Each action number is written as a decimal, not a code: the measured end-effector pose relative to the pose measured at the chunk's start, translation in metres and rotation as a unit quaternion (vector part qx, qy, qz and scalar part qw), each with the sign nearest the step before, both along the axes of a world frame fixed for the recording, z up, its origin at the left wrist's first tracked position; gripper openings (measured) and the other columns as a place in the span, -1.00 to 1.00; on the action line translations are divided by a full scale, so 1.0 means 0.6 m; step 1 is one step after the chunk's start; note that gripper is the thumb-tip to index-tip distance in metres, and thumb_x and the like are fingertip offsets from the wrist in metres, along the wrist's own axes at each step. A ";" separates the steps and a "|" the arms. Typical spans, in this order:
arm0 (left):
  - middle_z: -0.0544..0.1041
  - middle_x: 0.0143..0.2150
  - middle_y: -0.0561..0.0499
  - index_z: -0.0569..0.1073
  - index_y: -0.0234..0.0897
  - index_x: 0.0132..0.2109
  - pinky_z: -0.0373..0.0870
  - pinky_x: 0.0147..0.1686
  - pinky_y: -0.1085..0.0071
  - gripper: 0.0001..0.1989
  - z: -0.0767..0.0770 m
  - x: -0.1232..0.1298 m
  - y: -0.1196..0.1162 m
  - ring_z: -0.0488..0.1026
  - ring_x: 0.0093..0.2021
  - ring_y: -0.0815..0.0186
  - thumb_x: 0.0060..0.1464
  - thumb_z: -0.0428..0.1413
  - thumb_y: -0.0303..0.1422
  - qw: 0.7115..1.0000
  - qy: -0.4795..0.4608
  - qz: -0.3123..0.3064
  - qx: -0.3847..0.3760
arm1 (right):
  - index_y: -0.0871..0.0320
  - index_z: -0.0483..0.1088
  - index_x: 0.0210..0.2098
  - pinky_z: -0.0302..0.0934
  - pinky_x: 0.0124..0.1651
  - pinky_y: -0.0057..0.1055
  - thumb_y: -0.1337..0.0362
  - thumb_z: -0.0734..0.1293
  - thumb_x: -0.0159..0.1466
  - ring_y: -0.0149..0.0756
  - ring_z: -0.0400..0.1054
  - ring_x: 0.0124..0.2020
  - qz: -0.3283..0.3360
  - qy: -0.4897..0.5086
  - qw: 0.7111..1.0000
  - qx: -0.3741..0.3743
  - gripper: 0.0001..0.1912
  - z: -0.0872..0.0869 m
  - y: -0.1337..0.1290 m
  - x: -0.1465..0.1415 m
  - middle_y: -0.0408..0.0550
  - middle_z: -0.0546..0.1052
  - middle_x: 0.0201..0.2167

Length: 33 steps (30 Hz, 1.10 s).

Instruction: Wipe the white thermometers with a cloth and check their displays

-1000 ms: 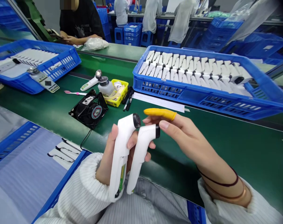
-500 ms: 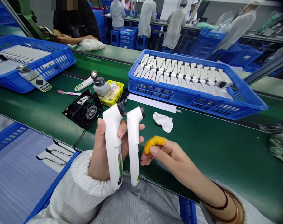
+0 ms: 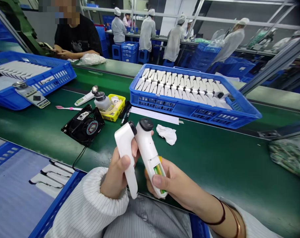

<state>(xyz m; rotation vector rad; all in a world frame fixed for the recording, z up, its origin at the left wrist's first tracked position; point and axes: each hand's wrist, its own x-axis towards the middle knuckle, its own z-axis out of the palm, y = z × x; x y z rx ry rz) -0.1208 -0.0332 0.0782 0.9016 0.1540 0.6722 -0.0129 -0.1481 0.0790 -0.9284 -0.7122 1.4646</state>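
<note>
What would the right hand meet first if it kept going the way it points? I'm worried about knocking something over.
Probably the left hand: the right hand, gripping a white thermometer, points left toward it. Depth is unclear.

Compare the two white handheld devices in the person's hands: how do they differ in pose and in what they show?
The white plastic device in the left hand stands nearly upright and shows a plain white side. The white plastic device in the right hand leans left at its top and shows an open slot with green-and-yellow parts. The left hand holds the first, the right hand the second. Both share a bent shape and a dark round head.
</note>
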 end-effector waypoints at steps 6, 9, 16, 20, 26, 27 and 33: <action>0.48 0.09 -0.04 0.38 -0.22 -0.32 0.46 0.01 0.28 -0.73 -0.014 0.013 0.019 0.38 0.16 0.10 0.04 0.26 -0.16 0.997 -0.014 0.062 0.037 | 0.11 0.21 -0.21 0.10 -0.62 -0.51 0.07 0.24 0.36 -0.41 0.23 -0.66 -0.152 -0.321 0.932 -0.070 -0.76 0.004 -0.024 0.024 -0.26 0.32 -0.60; 0.54 0.02 -0.05 0.39 -0.23 -0.32 0.48 -0.04 0.34 -0.74 -0.005 0.016 0.019 0.43 0.10 0.17 0.02 0.29 -0.21 0.994 -0.001 0.106 0.040 | 0.11 0.30 -0.05 0.12 -0.54 -0.43 0.22 0.20 0.36 -0.35 0.25 -0.59 -0.195 -0.524 0.828 -0.041 -0.80 0.010 -0.030 0.032 -0.18 0.39 -0.52; 0.58 -0.01 0.01 0.43 -0.19 -0.25 0.44 -0.07 0.53 -0.80 0.013 0.013 0.009 0.49 -0.01 0.32 0.00 0.30 -0.34 0.988 0.048 0.136 0.059 | 0.11 0.28 0.08 0.16 -0.54 -0.40 0.41 0.12 0.30 -0.32 0.30 -0.55 -0.230 -0.666 0.709 0.032 -0.63 0.017 -0.033 0.029 -0.04 0.50 -0.26; 0.58 -0.03 0.03 0.43 -0.20 -0.25 0.42 -0.05 0.51 -0.82 0.014 0.011 0.007 0.49 -0.02 0.30 0.02 0.28 -0.36 0.986 0.065 0.143 0.064 | 0.13 0.24 0.11 0.17 -0.52 -0.44 0.48 0.12 0.27 -0.30 0.34 -0.48 -0.251 -0.716 0.648 0.063 -0.57 0.017 -0.037 0.032 -0.06 0.45 -0.30; 0.59 -0.12 -0.02 0.33 -0.23 -0.34 0.46 -0.08 0.40 -0.68 0.020 0.011 0.008 0.51 -0.04 0.21 -0.06 0.34 -0.28 0.994 0.065 0.084 0.021 | 0.17 0.22 -0.10 0.09 -0.50 -0.39 0.48 0.12 0.29 -0.27 0.24 -0.49 -0.368 -0.799 0.466 0.100 -0.79 0.013 -0.039 0.058 -0.03 0.36 -0.37; 0.59 -0.14 -0.02 0.33 -0.23 -0.33 0.48 -0.11 0.39 -0.67 0.021 0.012 0.007 0.52 -0.07 0.20 -0.08 0.35 -0.25 0.996 0.067 0.060 0.013 | 0.16 0.21 -0.12 0.09 -0.49 -0.39 0.46 0.14 0.31 -0.28 0.22 -0.48 -0.383 -0.795 0.462 0.092 -0.82 0.013 -0.039 0.063 -0.04 0.35 -0.36; 0.55 -0.27 0.09 0.30 -0.19 -0.36 0.53 -0.21 0.41 -0.57 0.024 0.017 -0.017 0.55 -0.17 0.20 -0.22 0.40 -0.20 0.988 0.131 0.062 0.046 | 0.08 0.22 -0.11 0.24 -0.30 -0.34 0.33 0.31 0.23 -0.25 0.29 -0.28 -0.406 -0.572 0.711 0.045 -0.74 0.006 -0.042 0.096 -0.03 0.31 -0.20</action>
